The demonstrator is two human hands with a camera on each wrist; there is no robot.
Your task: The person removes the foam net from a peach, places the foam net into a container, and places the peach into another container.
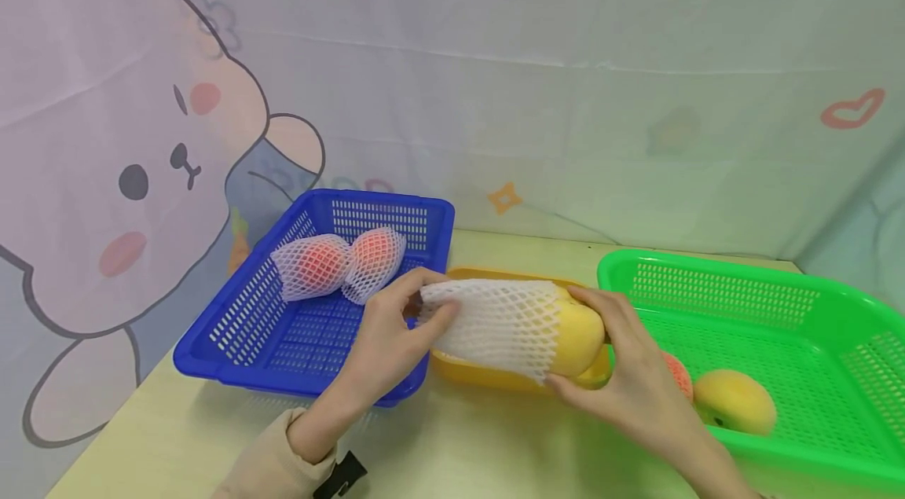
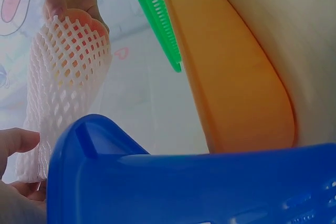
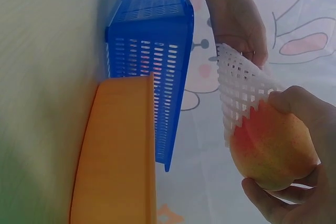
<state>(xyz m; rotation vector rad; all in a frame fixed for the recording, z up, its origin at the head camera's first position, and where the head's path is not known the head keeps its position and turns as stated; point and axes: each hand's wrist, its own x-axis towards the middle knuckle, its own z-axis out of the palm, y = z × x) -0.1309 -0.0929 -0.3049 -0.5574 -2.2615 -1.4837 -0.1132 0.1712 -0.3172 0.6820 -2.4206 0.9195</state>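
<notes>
A mango (image 1: 576,338), half sheathed in a white foam net (image 1: 498,326), hangs between two hands above an orange tray (image 1: 488,375) at the middle of a pale table (image 1: 177,444). At far left, a curtain printed with a cartoon bear (image 1: 127,169) forms the backdrop. Beside it sits a blue basket (image 1: 233,342) holding two netted fruits (image 1: 339,263), which lean together against its back wall. The left hand (image 1: 392,338) pinches the net's open end, fingers and thumb closed on the mesh. The net covers the mango's left part; its bare yellow end points right. The right hand (image 1: 629,373) clamps that bare end, thumb below and fingers curled over the top. At right, a green basket (image 1: 778,302) touches the orange tray and holds a bare mango (image 1: 735,402), with a reddish fruit (image 1: 680,375) partly hidden behind the right hand. The wrist views show the net's edge stopping partway along the fruit's red-flushed skin.
</notes>
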